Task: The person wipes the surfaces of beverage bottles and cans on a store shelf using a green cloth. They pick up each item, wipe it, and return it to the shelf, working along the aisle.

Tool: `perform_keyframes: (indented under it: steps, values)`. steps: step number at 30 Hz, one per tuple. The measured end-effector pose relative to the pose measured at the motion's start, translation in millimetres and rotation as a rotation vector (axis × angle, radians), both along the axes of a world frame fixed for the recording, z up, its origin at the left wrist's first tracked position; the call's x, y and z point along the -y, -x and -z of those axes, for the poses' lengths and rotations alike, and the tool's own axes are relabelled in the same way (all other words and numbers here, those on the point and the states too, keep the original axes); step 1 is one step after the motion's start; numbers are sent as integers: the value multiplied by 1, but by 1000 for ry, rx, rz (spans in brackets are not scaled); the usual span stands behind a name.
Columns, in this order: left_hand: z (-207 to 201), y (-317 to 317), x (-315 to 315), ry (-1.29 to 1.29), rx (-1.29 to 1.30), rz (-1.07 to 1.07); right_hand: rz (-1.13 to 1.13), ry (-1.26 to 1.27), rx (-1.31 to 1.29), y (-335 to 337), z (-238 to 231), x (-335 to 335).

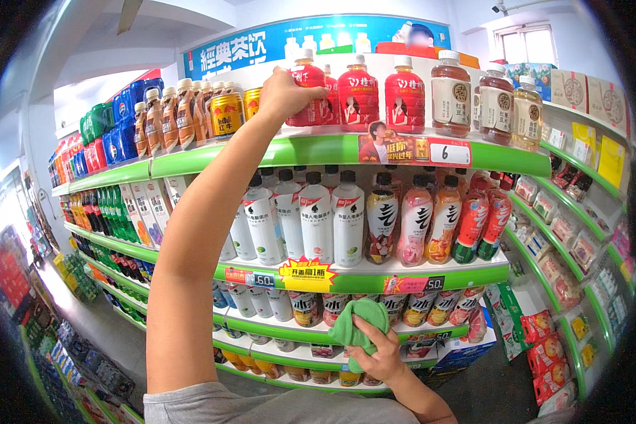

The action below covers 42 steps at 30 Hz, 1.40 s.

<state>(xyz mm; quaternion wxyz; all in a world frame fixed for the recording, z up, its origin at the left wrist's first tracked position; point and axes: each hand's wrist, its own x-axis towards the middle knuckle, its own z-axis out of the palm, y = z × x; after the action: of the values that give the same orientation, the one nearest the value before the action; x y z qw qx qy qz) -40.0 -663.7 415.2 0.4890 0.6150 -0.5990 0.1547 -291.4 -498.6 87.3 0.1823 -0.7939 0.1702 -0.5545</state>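
Observation:
With my left arm stretched up to the top shelf, my left hand is closed round the upper part of a red-wrapped drink bottle. That bottle is upright at the left end of a group of like red bottles. Lower down, in front of the lower shelves, my right hand is closed on a folded green cloth. The cloth bunches above and beside the fingers and covers part of the bottles behind it.
Left of the red bottles stand gold cans and brown bottles; clear-labelled bottles stand to the right. Below is a row of white bottles. Green shelf edges carry price tags. More packed shelves curve along the right.

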Motion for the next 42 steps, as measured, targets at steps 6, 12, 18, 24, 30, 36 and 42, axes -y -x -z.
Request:
perform_keyframes:
  steps: [6,12,18,24,30,36,42]
  values:
    - [-5,7,-5,-34,36,-74,-53,-59,3,-1,8,3]
    - [0,11,-10,-130,80,-88,-25,-40,-9,1,9,1]
    - [7,23,-20,-18,130,-178,-43,-85,-3,4,13,2]
    - [-8,16,-41,-112,140,-143,-27,-62,-6,4,17,3]
    - [-12,52,-46,323,138,289,-21,-63,14,11,17,6]
    - [5,91,3,-168,-70,288,-26,-52,26,18,19,5]
    - [16,89,36,-65,-126,152,-2,-66,41,28,22,5]
